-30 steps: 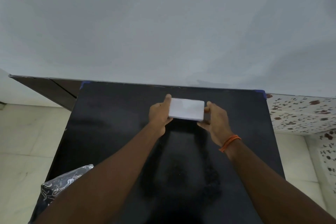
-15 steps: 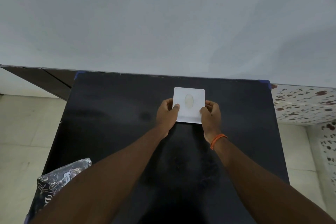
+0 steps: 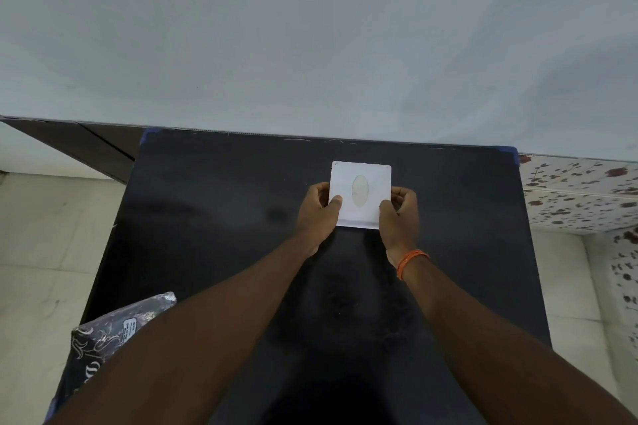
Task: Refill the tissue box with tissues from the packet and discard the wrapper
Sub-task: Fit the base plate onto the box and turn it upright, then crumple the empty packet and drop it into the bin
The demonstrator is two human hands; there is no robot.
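A white square tissue box (image 3: 361, 183) with an oval slot in its top lies flat on the black table (image 3: 214, 210), toward the far edge. My left hand (image 3: 319, 209) grips its near left side, thumb on the top face. My right hand (image 3: 400, 214), with an orange band at the wrist, grips the near right side. A dark patterned tissue packet (image 3: 103, 342) with a white label lies at the table's near left corner, partly hidden by my left forearm.
A pale wall stands right behind the table's far edge. To the left is pale floor tile with a dark skirting (image 3: 79, 145). On the right is floral-patterned tile (image 3: 580, 190).
The box went from being held edge-on above the table to lying flat with its slotted top facing up. Both hands shifted from its ends to its near corners.
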